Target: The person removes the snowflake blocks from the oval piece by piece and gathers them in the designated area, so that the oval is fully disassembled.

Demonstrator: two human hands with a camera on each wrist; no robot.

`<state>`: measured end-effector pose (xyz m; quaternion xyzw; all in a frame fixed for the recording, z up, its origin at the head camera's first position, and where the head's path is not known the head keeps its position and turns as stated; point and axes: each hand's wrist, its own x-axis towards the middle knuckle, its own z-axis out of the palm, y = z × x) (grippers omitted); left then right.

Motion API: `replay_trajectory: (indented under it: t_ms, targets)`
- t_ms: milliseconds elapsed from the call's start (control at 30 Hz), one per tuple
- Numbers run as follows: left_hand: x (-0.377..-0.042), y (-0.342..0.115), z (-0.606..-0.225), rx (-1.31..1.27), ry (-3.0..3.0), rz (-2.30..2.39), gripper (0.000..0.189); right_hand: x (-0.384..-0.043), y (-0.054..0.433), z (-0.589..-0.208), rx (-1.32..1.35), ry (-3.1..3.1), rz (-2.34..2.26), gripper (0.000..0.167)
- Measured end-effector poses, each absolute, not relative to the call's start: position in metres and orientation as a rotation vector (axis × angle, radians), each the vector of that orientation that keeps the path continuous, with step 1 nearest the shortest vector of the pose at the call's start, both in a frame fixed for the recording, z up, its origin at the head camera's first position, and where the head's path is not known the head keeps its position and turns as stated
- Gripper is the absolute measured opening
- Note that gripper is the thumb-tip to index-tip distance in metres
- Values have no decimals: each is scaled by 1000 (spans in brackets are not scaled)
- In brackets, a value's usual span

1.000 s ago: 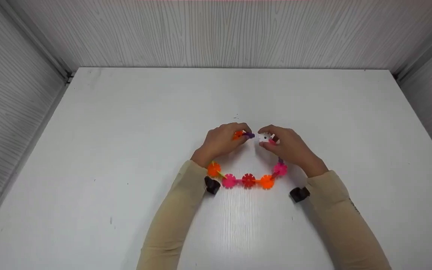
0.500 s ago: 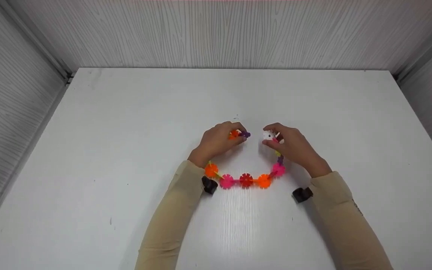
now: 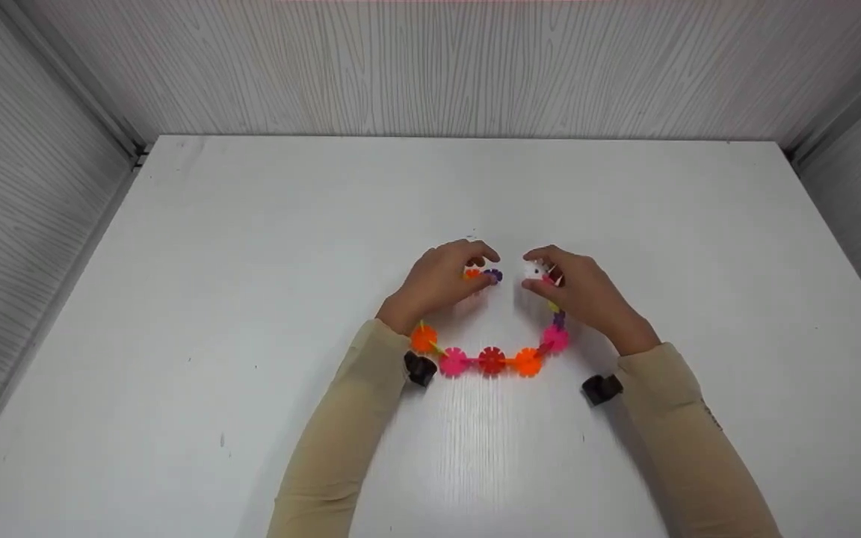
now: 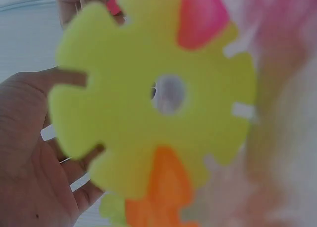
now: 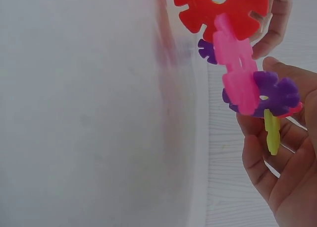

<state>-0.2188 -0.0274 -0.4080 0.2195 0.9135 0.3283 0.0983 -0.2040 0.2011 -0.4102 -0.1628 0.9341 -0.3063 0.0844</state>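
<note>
The bright flower chain [image 3: 492,362] curved from the left hand [image 3: 439,278] round to the right hand [image 3: 584,290]. The right one pinched its white end [image 3: 535,270]. The left one had its thumb on the purple end [image 3: 497,275]; I couldn't tell its grip. Underneath was a white surface [image 3: 371,194].

You face a white tabletop [image 3: 251,224] bordered by 3 grey wood-grained panels [image 3: 430,67]; a reddish line [image 3: 445,1], perhaps light, tops the rear one.

Both arms [image 3: 341,433] are being held forward; the left hand [image 3: 442,275] and the right hand [image 3: 580,290] are being held near each other, each index finger [image 3: 541,251] being held apart from its thumb [image 3: 540,288].
</note>
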Motion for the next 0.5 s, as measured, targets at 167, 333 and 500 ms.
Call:
replay_trajectory:
  t_ms: [167,333,500]
  targets:
    - [-215,-22,-403,674,2673,1043,33,-202,203,-410,-537,2810,-956,45]
    - [-213,-15,-401,633,2662,1089,32,-200,203,-410,-586,2828,-981,45]
    - [-212,-9,-403,577,2666,1119,32,-199,202,-410,-622,2833,-990,43]
